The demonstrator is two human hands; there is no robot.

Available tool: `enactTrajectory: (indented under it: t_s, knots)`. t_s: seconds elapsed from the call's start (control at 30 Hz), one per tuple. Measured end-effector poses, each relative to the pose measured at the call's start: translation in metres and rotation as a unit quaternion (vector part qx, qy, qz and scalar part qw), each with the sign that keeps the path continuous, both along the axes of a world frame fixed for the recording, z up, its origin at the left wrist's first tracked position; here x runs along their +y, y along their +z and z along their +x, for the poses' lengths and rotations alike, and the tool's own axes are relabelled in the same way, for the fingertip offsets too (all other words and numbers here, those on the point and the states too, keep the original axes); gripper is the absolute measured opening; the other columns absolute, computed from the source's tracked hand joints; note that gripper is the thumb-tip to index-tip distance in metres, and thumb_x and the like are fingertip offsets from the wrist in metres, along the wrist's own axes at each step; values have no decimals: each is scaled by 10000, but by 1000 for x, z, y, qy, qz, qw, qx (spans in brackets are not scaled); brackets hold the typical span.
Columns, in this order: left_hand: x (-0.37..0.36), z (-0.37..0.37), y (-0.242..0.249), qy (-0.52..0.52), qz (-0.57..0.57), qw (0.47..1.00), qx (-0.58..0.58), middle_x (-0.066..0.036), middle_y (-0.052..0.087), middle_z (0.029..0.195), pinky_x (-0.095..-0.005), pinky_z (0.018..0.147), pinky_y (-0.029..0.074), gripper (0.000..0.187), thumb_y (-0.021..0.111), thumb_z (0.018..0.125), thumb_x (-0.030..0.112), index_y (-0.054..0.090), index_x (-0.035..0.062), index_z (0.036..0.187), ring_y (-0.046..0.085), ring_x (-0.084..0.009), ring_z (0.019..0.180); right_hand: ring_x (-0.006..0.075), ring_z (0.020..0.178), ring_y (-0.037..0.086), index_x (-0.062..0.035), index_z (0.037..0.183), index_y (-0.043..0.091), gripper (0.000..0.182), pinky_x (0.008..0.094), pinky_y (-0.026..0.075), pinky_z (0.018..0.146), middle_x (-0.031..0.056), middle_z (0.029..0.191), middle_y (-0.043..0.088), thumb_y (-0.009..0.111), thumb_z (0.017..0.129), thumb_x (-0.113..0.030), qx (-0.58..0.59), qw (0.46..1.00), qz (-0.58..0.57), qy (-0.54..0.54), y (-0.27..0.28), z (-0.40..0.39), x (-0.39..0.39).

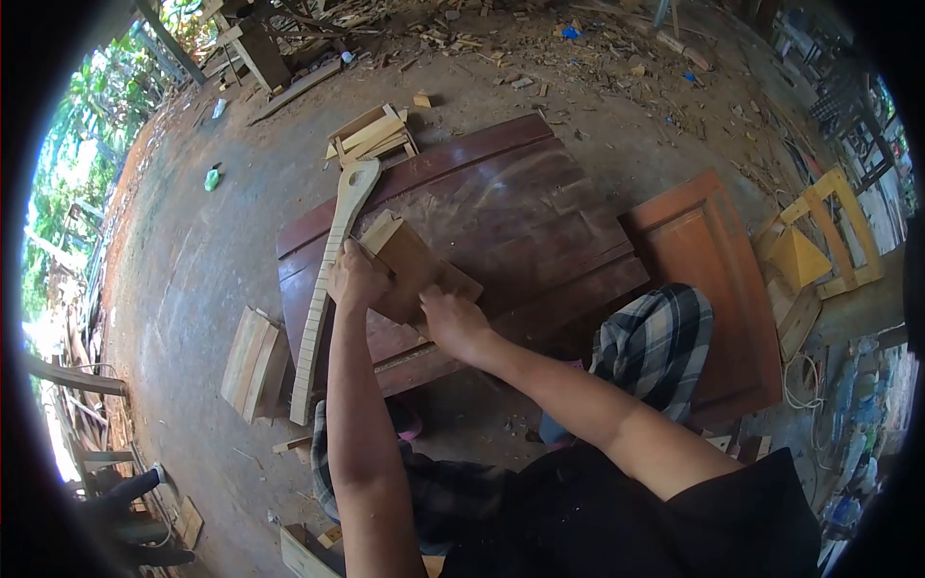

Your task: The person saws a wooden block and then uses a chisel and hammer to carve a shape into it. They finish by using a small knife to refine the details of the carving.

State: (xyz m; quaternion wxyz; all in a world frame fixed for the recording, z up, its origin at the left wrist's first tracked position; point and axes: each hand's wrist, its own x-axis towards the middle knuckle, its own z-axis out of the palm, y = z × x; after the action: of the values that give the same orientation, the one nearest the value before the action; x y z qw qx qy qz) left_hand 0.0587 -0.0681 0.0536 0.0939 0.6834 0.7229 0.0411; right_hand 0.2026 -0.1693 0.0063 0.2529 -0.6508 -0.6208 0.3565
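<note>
The wooden block [405,279] is over the desk [520,207], my left grip [357,275] at its left edge, my right grip [455,323] lower; I can't tell whether either clamps. Likely stiff, light: opposite edges suit.

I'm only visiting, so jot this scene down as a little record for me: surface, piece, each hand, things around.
Surface: dark reddish-brown wooden panel
Piece: brown wooden block, over the panel
Left hand: at the block's left edge
Right hand: at the block's lower part, fingers curled
Around: long pale wooden strip with cross lines; pale boards on the left; orange-brown panelled board on the right
Unclear: whether the left hand also touches the strip
</note>
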Motion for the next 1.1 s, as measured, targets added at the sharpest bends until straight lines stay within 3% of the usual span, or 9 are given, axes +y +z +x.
enactTrajectory:
  t_s: [0.07, 0.2, 0.27, 0.4, 0.5, 0.63, 0.73, 0.9, 1.1]
  knots:
    - [5, -4, -9, -12, 24, 1000, -1, -159, 583, 1234, -423, 949, 477, 638, 793, 626, 203, 510, 35, 1173, 575, -372, 1112, 453, 901, 644, -49, 1159, 483, 252, 564, 508, 765, 281, 933, 656, 397, 999, -224, -46, 995, 33, 83, -9, -16, 36]
    - [-1, -2, 3, 37, 7, 999, -13, -154, 585, 1236, -412, 955, 471, 718, 842, 567, 223, 509, 35, 1175, 578, -361, 1110, 461, 890, 642, -48, 1154, 485, 251, 569, 508, 760, 277, 922, 657, 401, 999, -226, -48, 994, 40, 89, -13, -10, 29]
    - [0, 3, 9, 34, -8, 999, -14, -151, 587, 1237, -410, 957, 468, 733, 852, 551, 226, 510, 35, 1171, 580, -360, 1106, 454, 882, 647, -23, 1072, 563, 244, 560, 513, 762, 272, 898, 663, 410, 986, -191, -1, 999, 45, 22, -10, 5, -6]
    - [6, -2, -1, 19, -19, 1000, -6, -131, 587, 1240, -414, 952, 475, 751, 861, 542, 233, 510, 43, 1177, 568, -356, 1125, 454, 880, 648, -11, 1062, 562, 251, 557, 515, 757, 270, 905, 664, 415, 986, -200, 11, 1000, 2, 4, -5, 5, -4]
    - [7, -4, -8, 23, 7, 1000, -6, -134, 590, 1229, -414, 950, 475, 724, 850, 558, 227, 509, 41, 1170, 564, -353, 1132, 465, 878, 645, -22, 1150, 488, 275, 560, 512, 758, 280, 903, 660, 415, 999, -240, -29, 994, 41, 102, -9, -11, 36]
    - [-5, 6, 12, 40, -6, 999, -2, -156, 596, 1210, -412, 958, 460, 634, 803, 611, 209, 507, 33, 1143, 566, -364, 1123, 459, 883, 647, -6, 1102, 524, 264, 557, 511, 767, 278, 895, 661, 423, 989, -222, -20, 997, 37, 58, -6, -3, 12]
    - [5, -3, -8, 10, 21, 1000, -11, -157, 599, 1208, -415, 959, 455, 601, 789, 629, 209, 509, 41, 1134, 561, -374, 1128, 454, 893, 646, 8, 1054, 561, 263, 554, 511, 775, 273, 902, 662, 421, 983, -203, 5, 1000, 13, 28, 2, 8, -7]
    - [7, -4, -13, 8, 29, 999, -14, -170, 597, 1204, -413, 955, 455, 629, 812, 611, 222, 511, 39, 1132, 565, -366, 1121, 479, 898, 634, -6, 1136, 498, 285, 559, 505, 783, 281, 902, 657, 401, 1002, -239, -24, 994, 20, 102, -5, -9, 35]
    - [2, 2, 9, 22, -7, 1000, -9, -155, 600, 1207, -412, 953, 464, 698, 848, 568, 230, 508, 43, 1148, 566, -366, 1126, 462, 890, 643, -24, 1062, 565, 280, 553, 515, 758, 280, 873, 660, 403, 998, -244, -2, 999, 39, 18, -1, 8, -6]
